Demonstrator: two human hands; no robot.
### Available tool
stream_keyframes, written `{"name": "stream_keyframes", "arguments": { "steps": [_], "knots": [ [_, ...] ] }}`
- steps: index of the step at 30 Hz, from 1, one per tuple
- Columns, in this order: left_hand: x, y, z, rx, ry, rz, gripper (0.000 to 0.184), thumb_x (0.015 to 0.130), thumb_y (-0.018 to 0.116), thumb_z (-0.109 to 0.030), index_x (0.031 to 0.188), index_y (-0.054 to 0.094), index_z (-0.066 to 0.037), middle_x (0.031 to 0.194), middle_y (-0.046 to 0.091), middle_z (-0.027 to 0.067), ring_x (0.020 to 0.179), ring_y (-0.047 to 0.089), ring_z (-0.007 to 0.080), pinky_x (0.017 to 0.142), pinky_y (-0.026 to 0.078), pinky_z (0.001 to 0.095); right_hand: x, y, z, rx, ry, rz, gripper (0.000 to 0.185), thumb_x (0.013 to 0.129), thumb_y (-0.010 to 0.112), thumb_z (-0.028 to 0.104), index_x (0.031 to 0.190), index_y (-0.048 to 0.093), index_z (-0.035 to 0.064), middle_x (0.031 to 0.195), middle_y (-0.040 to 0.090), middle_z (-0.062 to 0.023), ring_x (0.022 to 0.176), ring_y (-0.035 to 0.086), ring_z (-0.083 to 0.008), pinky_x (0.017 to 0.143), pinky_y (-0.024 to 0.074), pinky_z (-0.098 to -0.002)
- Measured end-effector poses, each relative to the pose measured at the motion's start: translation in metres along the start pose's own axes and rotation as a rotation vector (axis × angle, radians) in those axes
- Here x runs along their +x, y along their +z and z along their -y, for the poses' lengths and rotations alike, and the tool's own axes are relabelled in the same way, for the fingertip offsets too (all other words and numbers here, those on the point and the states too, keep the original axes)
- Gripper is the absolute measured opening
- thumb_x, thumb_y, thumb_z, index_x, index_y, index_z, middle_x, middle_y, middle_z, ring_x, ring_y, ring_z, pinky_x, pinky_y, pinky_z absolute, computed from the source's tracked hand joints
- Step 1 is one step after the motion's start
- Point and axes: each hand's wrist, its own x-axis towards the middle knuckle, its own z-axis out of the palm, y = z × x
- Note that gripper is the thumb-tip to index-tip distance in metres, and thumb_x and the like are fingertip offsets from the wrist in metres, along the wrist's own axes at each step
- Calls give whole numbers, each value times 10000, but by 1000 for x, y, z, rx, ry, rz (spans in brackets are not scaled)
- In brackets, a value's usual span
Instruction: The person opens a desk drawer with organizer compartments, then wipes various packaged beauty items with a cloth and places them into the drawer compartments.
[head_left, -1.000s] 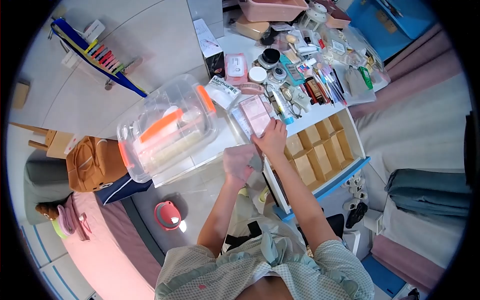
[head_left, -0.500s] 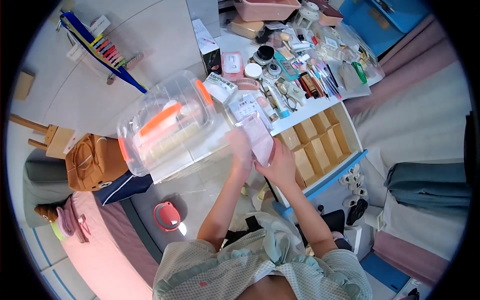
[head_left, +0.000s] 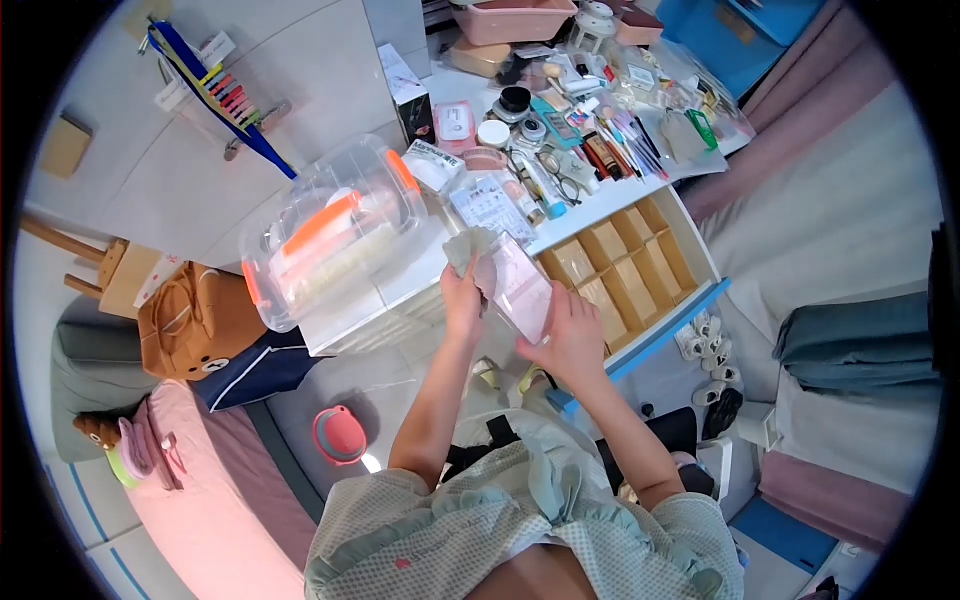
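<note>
My left hand [head_left: 462, 302] grips a crumpled pale grey-green cloth [head_left: 468, 246], which sticks up above the fingers beside the case. A flat, pale pink case with a clear, shiny cover [head_left: 522, 298] is held in my right hand [head_left: 572, 335], fingers along its right edge and thumb at the lower end. The case is tilted in front of the desk edge. Just behind it lies a clear packet with printed text [head_left: 490, 207] on the desk. To the right, an open drawer [head_left: 712, 290] holds cardboard compartments [head_left: 625, 262].
A clear lidded bin with orange handles [head_left: 335, 225] stands on the desk's left. Cosmetic jars [head_left: 514, 103], brushes [head_left: 640, 140] and glasses [head_left: 562, 180] crowd the desk. A pink basin [head_left: 340, 435] sits on the floor; a brown bag [head_left: 195, 320] is at left.
The case has shifted slightly down and turned its shiny face more into view. My left hand has moved to the case's left side, and the cloth now shows in it.
</note>
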Motion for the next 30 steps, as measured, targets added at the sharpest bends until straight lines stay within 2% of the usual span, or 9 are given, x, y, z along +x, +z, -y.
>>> {"name": "stream_keyframes", "arguments": {
  "steps": [5,7,14,15,18,19,23,26,30],
  "knots": [
    [-14,13,-26,-212,-251,316,348,884,468,-353,988,533,-27,832,578,56,746,545,143,644,442,267,-6,-27,-2,367,194,345,745,542,730,311,1150,451,-17,941,563,-153,870,554,-279,780,438,-352],
    [2,7,-26,-264,-285,700,496,875,425,-448,1120,461,-19,977,568,97,824,559,185,694,461,278,-12,-22,-9,605,258,473,715,570,724,285,1163,457,-11,961,570,-133,873,559,-240,790,438,-331],
    [-66,47,-62,-2,-392,538,836,794,234,-715,1275,310,-36,982,554,105,878,544,184,680,475,302,-39,0,-23,1507,394,739,656,656,630,377,1180,472,15,952,579,-73,825,569,-166,770,447,-298],
    [-63,49,-51,153,-385,476,753,853,105,-612,925,538,0,771,571,100,707,585,233,664,500,338,-40,-2,-23,1652,445,806,683,653,613,423,1186,465,22,955,573,-67,823,567,-159,767,447,-295],
    [-62,47,-38,137,-443,688,843,797,98,-707,1169,475,-51,940,582,85,804,575,180,614,500,328,-43,-12,-13,1844,338,736,813,599,532,597,1169,463,21,881,555,-91,808,543,-163,748,421,-284],
    [-70,55,-35,127,-402,601,782,838,97,-644,1057,548,-45,851,595,73,691,592,185,560,506,314,-44,-15,-11,1869,373,683,820,597,532,598,1172,456,20,891,552,-95,799,539,-169,740,417,-288],
    [-59,38,-24,347,-483,601,341,842,565,-247,1098,504,-29,981,589,93,817,588,151,684,506,294,-47,-11,-12,2060,516,514,848,582,542,603,1180,430,12,937,532,-114,761,520,-194,707,405,-304],
    [-59,27,-10,181,-291,444,419,793,625,-204,1131,469,-13,1014,578,96,868,580,152,733,495,290,-48,-5,-23,2149,472,548,867,560,572,598,1185,418,17,984,509,-134,763,504,-205,696,402,-309],
    [-15,21,11,-147,-362,444,540,746,655,-117,1202,383,-19,1078,547,102,937,566,174,790,477,288,-48,-18,-26,1980,340,650,895,535,613,595,1200,408,32,983,517,-131,781,501,-201,681,401,-315]
  ]
}}
